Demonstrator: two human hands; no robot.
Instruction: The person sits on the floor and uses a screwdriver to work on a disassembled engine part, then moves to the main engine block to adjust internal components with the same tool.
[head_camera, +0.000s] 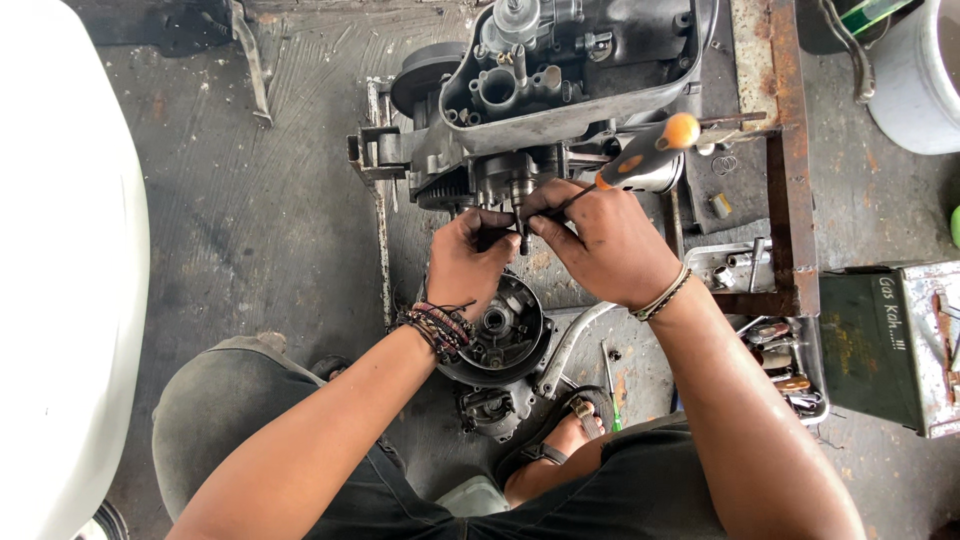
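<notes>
Both hands work at the engine (560, 90) on the floor: left hand (470, 262) pinches a stud, right hand (600, 245) grips a screwdriver (640, 155) (orange-handled); a round cover (500, 335) lies beneath, a tool tray (822, 405) to the right.

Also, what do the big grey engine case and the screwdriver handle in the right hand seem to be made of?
The big grey engine case looks like cast metal, probably aluminium: dull grey, grimy, with moulded ribs. The orange-and-black screwdriver handle, held by the right hand, looks like smooth plastic, slightly glossy at the orange tip.
</notes>
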